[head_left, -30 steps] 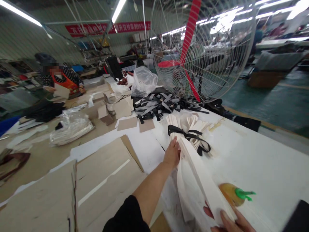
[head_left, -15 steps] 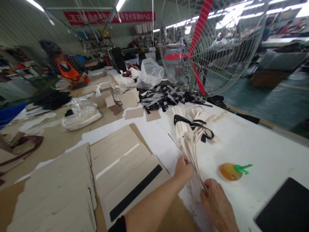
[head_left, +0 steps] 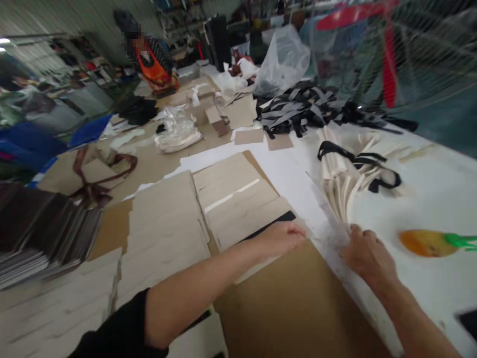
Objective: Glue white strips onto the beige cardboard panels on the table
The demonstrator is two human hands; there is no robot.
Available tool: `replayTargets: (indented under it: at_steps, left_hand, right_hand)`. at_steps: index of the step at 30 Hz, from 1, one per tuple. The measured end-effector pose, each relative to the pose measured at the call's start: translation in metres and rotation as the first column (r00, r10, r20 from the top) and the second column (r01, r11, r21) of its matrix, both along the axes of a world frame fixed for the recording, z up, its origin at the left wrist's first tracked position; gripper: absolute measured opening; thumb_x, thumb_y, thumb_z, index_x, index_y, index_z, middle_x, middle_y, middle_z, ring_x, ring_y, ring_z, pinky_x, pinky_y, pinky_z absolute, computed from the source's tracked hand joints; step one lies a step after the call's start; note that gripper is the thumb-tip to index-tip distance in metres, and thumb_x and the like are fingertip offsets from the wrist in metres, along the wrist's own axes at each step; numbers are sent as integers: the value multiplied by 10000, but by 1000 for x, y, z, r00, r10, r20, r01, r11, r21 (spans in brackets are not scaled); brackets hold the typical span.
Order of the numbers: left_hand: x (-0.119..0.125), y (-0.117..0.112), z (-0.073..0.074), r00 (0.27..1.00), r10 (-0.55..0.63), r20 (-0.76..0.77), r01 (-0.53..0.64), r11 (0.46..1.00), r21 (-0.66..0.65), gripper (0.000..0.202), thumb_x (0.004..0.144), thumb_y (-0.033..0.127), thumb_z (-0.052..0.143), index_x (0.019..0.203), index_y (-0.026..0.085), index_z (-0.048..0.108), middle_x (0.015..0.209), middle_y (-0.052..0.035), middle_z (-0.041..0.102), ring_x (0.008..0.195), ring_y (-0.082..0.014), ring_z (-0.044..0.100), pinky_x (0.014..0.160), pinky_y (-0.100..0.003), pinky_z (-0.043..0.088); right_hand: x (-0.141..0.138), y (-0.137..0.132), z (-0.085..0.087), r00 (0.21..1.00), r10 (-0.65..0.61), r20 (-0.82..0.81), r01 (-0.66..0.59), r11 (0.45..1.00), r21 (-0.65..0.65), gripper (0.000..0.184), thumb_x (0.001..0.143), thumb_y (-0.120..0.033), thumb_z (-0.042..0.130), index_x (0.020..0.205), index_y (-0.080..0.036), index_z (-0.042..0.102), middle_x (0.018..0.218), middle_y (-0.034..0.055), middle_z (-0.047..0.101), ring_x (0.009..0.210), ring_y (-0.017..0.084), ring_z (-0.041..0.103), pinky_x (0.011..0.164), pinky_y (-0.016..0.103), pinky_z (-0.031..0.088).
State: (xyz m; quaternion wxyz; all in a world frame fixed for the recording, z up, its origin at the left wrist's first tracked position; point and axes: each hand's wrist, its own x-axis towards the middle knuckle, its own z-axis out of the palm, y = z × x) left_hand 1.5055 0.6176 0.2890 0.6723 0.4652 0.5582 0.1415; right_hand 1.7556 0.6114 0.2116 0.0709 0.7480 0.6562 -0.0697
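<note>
My left hand (head_left: 281,237) hovers over a beige panel (head_left: 244,215), near the black strip (head_left: 285,217) lying across it. Its fingers are pressed together; what they hold, if anything, does not show. My right hand (head_left: 368,253) is closed on the loose lower ends of cream fabric strips (head_left: 337,191). A black band (head_left: 333,149) ties this bundle at its upper part. Beside my right hand lies a soft-looking orange object with a green stem (head_left: 425,242), blurred. Overlapping beige panels (head_left: 164,219) spread to the left of my left arm.
Dark-covered stacked boards (head_left: 44,223) stand at the left. Farther back are a heap of black and grey strips (head_left: 301,107), a clear plastic bag (head_left: 283,59) and a fan (head_left: 389,59). A person in an orange apron (head_left: 154,69) is at the table's far end.
My left hand has left the cream strips and moved left over the beige panel. My right hand stays on the strips' ends. The view has turned left and down.
</note>
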Motion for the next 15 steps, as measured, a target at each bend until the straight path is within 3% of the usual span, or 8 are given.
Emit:
replayTargets:
  at_steps: [3, 7, 10, 13, 15]
  left_hand:
    - [-67, -28, 28, 981, 191, -31, -191, 981, 17, 315, 828, 336, 608, 1090, 168, 657, 1109, -106, 724, 978, -194, 672, 867, -332, 503]
    - [-137, -89, 51, 897, 424, -126, -422, 906, 37, 394, 802, 488, 638, 1078, 208, 665, 1153, -78, 728, 1064, -227, 672, 965, -372, 495]
    - [-179, -141, 36, 836, 507, -211, -519, 855, -1, 552, 733, 669, 672, 1095, 252, 672, 1197, -59, 726, 1136, -267, 657, 1026, -407, 490]
    - [-208, -179, 0, 810, 509, -291, -552, 829, -89, 737, 518, 866, 682, 989, 299, 688, 1107, -45, 763, 1110, -333, 672, 968, -462, 546]
    - [-217, -193, -21, 797, 466, -385, -522, 851, -52, 722, 573, 934, 543, 984, 356, 682, 1083, 0, 773, 1096, -324, 687, 945, -467, 565]
  right_hand:
    - [8, 11, -4, 999, -41, -13, 41, 998, -48, 403, 939, -191, 308, 1218, -32, 550, 1002, 265, 592, 879, 312, 629, 714, 413, 384]
    - [34, 14, -10, 961, -232, -150, 220, 971, -92, 399, 874, -300, 455, 1191, -83, 565, 909, 185, 637, 795, 255, 606, 675, 364, 396]
    - [53, 7, -15, 818, -333, -468, 366, 930, -23, 400, 775, -353, 543, 1108, -138, 597, 860, 111, 657, 759, 227, 599, 655, 326, 422]
    - [57, -1, -17, 590, -335, -735, 429, 901, -65, 441, 690, -378, 582, 1072, -160, 607, 796, 53, 655, 675, 208, 591, 597, 313, 428]
    - [53, -5, -16, 500, -334, -799, 438, 894, -99, 481, 656, -371, 610, 1089, -162, 608, 756, 25, 646, 648, 200, 582, 576, 307, 429]
